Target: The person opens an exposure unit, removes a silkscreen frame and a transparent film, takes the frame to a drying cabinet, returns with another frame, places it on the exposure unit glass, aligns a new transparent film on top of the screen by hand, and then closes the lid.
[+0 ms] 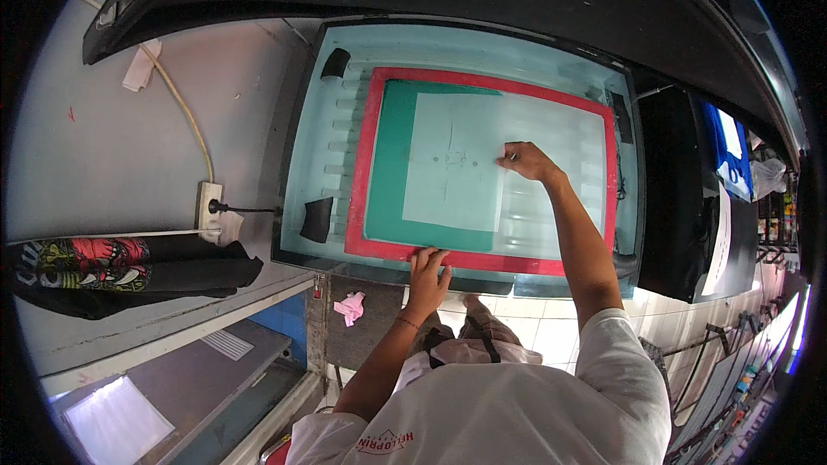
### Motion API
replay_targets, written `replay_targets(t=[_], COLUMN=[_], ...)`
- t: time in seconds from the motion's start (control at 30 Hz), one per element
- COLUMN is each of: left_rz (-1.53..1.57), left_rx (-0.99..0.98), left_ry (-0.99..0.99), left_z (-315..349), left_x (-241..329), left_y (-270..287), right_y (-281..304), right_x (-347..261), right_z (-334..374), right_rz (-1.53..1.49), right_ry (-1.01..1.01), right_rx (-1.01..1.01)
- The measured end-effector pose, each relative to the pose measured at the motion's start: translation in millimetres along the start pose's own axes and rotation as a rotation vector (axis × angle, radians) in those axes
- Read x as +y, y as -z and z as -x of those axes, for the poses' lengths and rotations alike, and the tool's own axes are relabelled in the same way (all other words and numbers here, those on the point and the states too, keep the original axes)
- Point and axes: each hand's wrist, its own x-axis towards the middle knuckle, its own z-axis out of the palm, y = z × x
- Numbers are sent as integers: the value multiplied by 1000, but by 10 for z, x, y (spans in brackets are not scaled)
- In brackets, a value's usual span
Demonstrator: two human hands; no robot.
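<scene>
1. The red-framed screen (365, 164) is laid flat on the glass-topped light table (312, 120).
2. Its near rail is pressed by the left hand (428, 269), fingers spread.
3. The pale film sheet (452, 164) is pinched at its right edge by the right hand (524, 159).

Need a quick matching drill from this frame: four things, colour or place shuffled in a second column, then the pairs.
Things
1. screen frame
2. left hand
3. right hand
4. crumpled rag

Descriptions
A. pink, on the dark ledge below the glass table
B. on the right edge of the pale sheet
C. red border around a green mesh
D. resting on the frame's near edge

Pairs: 1-C, 2-D, 3-B, 4-A
</scene>
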Motion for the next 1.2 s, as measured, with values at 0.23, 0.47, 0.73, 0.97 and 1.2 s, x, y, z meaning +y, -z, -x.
replay_targets(t=[0.23,0.47,0.73,0.97,1.2], left_rz=[-28,-8,65,828,1684], left_rx=[-20,-39,-54,-113,-485], left_ry=[1,-48,-82,440,371], left_z=[2,-2,-46,-174,-1275], left_x=[-16,-99,-193,-535,262], left_y=[18,-5,-26,-9,409], right_y=[-103,77,159,514,851], right_x=[136,-6,-1187,-1587,-1554], right_z=[-64,-109,362,1073,2349], right_rz=[-41,-189,-56,-85,-185], right_ry=[-2,-58,39,170,50], right_rx=[141,181,375,369,377])
